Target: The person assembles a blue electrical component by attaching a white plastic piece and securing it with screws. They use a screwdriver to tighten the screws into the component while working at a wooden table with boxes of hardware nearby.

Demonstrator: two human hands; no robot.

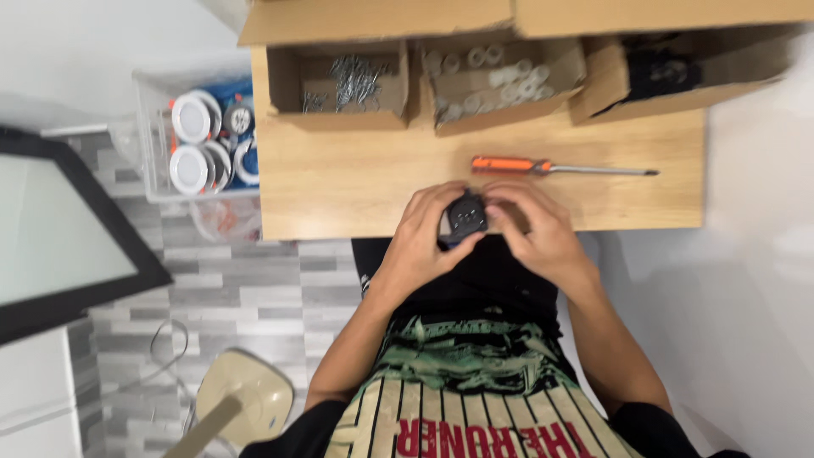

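At the front edge of the desk (339, 187), both hands are wrapped round a small black part (467, 212), left hand (424, 233) and right hand (534, 229) closed on it from either side. Feels like I'm mid-fit, seating something by thumb; next probably needs the screwdriver (543, 167) lying just behind. Further back sit three boxes: clips (352, 80), white bits (496, 80), dark stuff (670, 72). Grey plank floor (254, 280), bin of round lamps (203, 140) to the left.
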